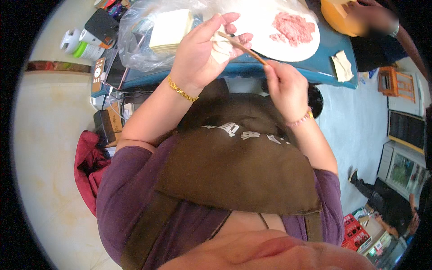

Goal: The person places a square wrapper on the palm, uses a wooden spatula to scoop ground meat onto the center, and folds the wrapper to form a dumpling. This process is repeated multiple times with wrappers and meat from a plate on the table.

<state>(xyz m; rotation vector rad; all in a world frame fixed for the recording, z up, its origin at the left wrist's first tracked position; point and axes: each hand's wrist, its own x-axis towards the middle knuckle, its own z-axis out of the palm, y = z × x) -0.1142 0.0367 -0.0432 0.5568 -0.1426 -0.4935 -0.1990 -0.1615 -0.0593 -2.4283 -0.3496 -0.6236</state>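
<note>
My left hand, palm up over the near edge of the blue table, holds a thin pale dough wrapper across its palm and fingers. Between the fingers of my right hand is a slim wooden stick, whose far end touches the wrapper. Whether filling lies in the wrapper cannot be told. Pink minced meat lies on a white round plate or board beyond my hands. A stack of square wrappers sits in a clear plastic bag to the left.
Phones, a remote control and bottles crowd the left end of the blue table. A crumpled pale piece lies at its right corner. Another person's hand is at an orange bowl; a person in dark clothes is further right.
</note>
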